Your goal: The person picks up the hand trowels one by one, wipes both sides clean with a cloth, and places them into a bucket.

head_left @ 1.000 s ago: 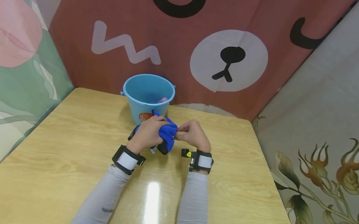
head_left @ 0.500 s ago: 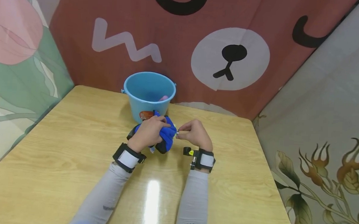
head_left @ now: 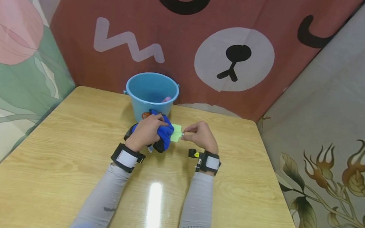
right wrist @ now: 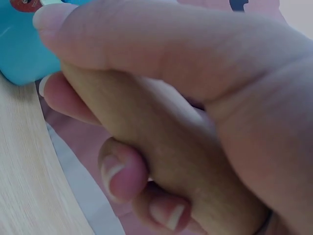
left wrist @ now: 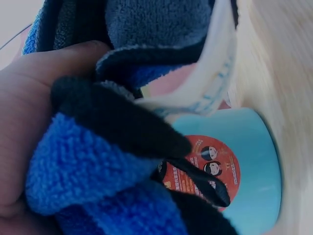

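My left hand (head_left: 145,133) grips a bunched blue and black towel (head_left: 166,131) in front of the blue bucket. In the left wrist view the terry towel (left wrist: 93,166) is folded over, with a white printed tag (left wrist: 215,73) sticking out. My right hand (head_left: 201,137) holds a spatula by its wooden handle (right wrist: 146,132), thumb and fingers curled round it. Out of the towel's right side comes the spatula's flat light-green blade (head_left: 177,132). Where the towel covers the blade's left end, I cannot see it.
Behind the towel, near the table's back edge, stands the blue bucket (head_left: 134,103) with an orange-red label. A pink thing (head_left: 166,99) lies inside it. The wooden table (head_left: 243,184) meets printed curtains at the back and sides.
The green blade, hidden by the towel at first, now shows between my hands. My left hand has moved left with the towel, and my right hand has shifted slightly right.
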Available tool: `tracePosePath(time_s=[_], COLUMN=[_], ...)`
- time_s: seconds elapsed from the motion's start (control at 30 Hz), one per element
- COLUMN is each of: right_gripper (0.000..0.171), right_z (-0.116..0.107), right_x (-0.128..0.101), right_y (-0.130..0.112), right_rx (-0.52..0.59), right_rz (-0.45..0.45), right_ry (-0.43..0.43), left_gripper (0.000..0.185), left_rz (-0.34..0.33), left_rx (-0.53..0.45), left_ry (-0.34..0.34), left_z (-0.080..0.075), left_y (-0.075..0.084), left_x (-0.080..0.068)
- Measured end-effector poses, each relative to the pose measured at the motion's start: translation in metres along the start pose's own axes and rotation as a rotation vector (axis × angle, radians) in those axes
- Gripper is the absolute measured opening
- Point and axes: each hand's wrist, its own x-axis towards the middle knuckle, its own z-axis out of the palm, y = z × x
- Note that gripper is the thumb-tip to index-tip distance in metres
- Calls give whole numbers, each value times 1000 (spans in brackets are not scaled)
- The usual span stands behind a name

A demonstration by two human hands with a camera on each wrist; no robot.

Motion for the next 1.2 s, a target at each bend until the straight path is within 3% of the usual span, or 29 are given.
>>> tracePosePath(time_s=[0.3,0.77,1.0,1.2], right_gripper=[16,18,18,25], right_z=[-6,-12,-15,-20], right_x=[-4,-9,-13,-17], right_y=[5,13,17,16], right_rx=[25,64,107,138], right_rz=[24,12,-1,-3], right_ry=[26,69,100,115], left_gripper=[48,52,49,41], left_rz=[-16,-99,-104,-92], left_rx=[-17,-84,-82,-146], left_ry=[43,28,63,91], left_z=[-4,-11,-13,-18], left_y=[-6,-19,-29,-34], left_x=[-2,-6,-11,-13])
